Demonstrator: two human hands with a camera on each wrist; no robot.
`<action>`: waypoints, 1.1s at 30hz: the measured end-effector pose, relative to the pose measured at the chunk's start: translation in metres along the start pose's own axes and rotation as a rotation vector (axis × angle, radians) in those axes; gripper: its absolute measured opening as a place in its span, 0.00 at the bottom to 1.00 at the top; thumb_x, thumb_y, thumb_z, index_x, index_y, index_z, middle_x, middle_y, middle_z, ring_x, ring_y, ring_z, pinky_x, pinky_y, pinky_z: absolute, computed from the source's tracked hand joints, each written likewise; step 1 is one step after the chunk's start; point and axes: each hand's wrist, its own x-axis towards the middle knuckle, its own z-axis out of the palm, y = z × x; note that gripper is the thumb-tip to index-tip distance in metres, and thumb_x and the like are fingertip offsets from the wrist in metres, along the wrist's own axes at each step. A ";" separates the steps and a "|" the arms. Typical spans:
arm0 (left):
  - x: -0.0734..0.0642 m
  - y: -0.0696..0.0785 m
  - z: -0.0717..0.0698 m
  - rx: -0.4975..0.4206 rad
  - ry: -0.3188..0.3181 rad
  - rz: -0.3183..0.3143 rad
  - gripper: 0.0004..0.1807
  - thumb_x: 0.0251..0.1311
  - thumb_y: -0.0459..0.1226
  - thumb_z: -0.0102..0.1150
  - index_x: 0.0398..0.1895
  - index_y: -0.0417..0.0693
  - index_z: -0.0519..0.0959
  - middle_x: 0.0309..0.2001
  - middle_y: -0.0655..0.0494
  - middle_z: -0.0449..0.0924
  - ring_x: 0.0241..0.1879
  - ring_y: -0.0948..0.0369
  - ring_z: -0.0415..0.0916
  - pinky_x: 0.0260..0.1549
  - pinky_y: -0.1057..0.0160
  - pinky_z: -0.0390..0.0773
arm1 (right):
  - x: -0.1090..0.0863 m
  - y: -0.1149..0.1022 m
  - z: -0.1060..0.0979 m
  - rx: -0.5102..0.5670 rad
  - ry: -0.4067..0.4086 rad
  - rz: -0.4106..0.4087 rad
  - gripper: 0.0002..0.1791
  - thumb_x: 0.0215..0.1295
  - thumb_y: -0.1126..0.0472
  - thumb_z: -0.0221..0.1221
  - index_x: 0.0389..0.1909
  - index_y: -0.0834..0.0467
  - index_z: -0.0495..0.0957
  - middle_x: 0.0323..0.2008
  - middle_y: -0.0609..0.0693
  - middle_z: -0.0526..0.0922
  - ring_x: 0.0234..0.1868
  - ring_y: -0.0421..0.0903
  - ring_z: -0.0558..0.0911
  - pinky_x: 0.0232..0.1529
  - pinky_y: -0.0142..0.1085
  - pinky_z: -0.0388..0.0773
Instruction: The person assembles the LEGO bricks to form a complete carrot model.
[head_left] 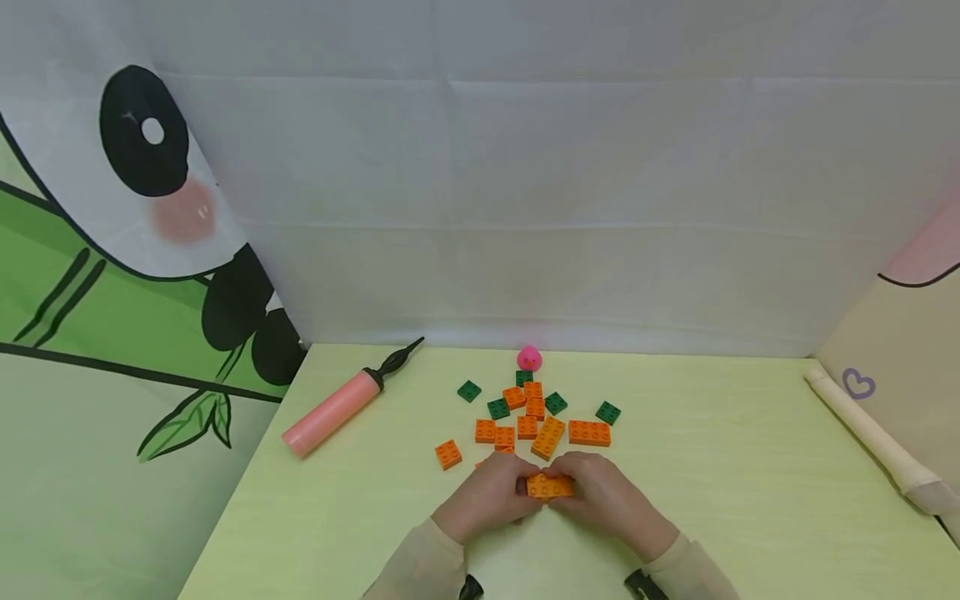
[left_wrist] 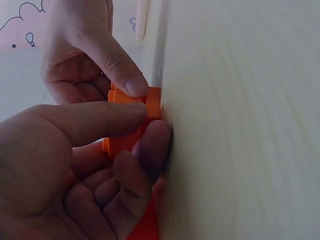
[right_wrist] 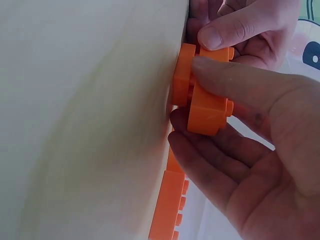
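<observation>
Both hands meet over the table near its front, at an orange toy building brick (head_left: 550,486). My left hand (head_left: 491,493) pinches its left end between thumb and fingers. From the other side my right hand (head_left: 602,497) grips the right end, thumb on the near side. In the right wrist view this upper brick (right_wrist: 207,112) sits over a second orange brick (right_wrist: 183,75), with a narrow gap showing between the two. Close beyond the hands lie a long orange brick (head_left: 548,438) and another long orange brick (head_left: 589,433).
Several small orange bricks (head_left: 448,454) and green bricks (head_left: 469,391) lie scattered beyond the hands. A pink ball-like toy (head_left: 529,358) stands by the back edge. At left lies a pink hand pump (head_left: 333,412) with a black nozzle. A cream-coloured roll (head_left: 870,433) runs along the right edge.
</observation>
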 end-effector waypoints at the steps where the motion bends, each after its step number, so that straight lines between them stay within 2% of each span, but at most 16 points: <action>1: 0.000 0.000 0.000 -0.003 -0.001 -0.006 0.03 0.62 0.36 0.72 0.37 0.52 0.87 0.17 0.64 0.76 0.16 0.65 0.71 0.20 0.68 0.68 | 0.000 0.000 0.000 0.003 0.000 0.002 0.15 0.58 0.63 0.76 0.45 0.58 0.87 0.39 0.44 0.87 0.39 0.40 0.81 0.45 0.41 0.82; 5: 0.000 0.002 0.000 0.020 0.002 -0.020 0.03 0.62 0.36 0.72 0.37 0.53 0.88 0.17 0.64 0.74 0.18 0.65 0.70 0.21 0.68 0.67 | 0.002 0.000 0.002 -0.012 0.006 0.005 0.14 0.57 0.63 0.77 0.44 0.58 0.87 0.38 0.44 0.87 0.38 0.40 0.81 0.45 0.40 0.83; 10: 0.000 0.001 0.000 0.079 0.012 0.009 0.03 0.61 0.36 0.72 0.36 0.53 0.87 0.19 0.64 0.68 0.21 0.67 0.67 0.22 0.68 0.64 | 0.003 0.001 0.006 -0.030 0.019 -0.004 0.13 0.56 0.64 0.77 0.42 0.57 0.87 0.36 0.43 0.87 0.36 0.38 0.80 0.42 0.39 0.82; 13: 0.001 -0.002 -0.001 0.065 0.012 0.046 0.04 0.59 0.36 0.73 0.33 0.54 0.85 0.19 0.66 0.69 0.20 0.67 0.67 0.21 0.68 0.65 | 0.003 0.001 0.006 -0.033 0.017 -0.008 0.14 0.56 0.63 0.77 0.42 0.58 0.87 0.36 0.44 0.87 0.36 0.39 0.81 0.42 0.39 0.83; 16: 0.001 -0.005 -0.001 0.031 0.007 0.080 0.06 0.61 0.39 0.73 0.30 0.57 0.83 0.18 0.66 0.72 0.18 0.67 0.69 0.19 0.68 0.67 | 0.004 0.001 0.006 -0.043 0.017 -0.005 0.13 0.58 0.61 0.77 0.43 0.57 0.88 0.38 0.44 0.88 0.38 0.39 0.82 0.45 0.40 0.83; 20: -0.001 -0.004 -0.002 0.003 -0.011 0.068 0.08 0.66 0.44 0.71 0.30 0.58 0.83 0.16 0.64 0.75 0.15 0.64 0.73 0.18 0.67 0.69 | 0.005 0.001 0.006 -0.044 0.017 0.001 0.13 0.59 0.58 0.77 0.44 0.57 0.88 0.38 0.44 0.88 0.38 0.39 0.83 0.45 0.40 0.83; 26: -0.001 -0.003 -0.002 0.001 -0.016 0.049 0.07 0.66 0.43 0.71 0.31 0.56 0.84 0.15 0.63 0.75 0.14 0.63 0.75 0.18 0.67 0.70 | 0.005 0.001 0.006 -0.031 0.010 0.010 0.14 0.57 0.61 0.77 0.43 0.55 0.87 0.38 0.43 0.87 0.37 0.38 0.81 0.44 0.39 0.83; 33: -0.001 -0.003 -0.002 0.036 -0.009 0.078 0.10 0.65 0.41 0.71 0.26 0.56 0.82 0.13 0.66 0.74 0.13 0.65 0.74 0.17 0.67 0.68 | 0.005 0.002 0.007 -0.026 0.013 0.030 0.15 0.54 0.63 0.78 0.41 0.53 0.85 0.35 0.39 0.84 0.34 0.36 0.77 0.41 0.36 0.80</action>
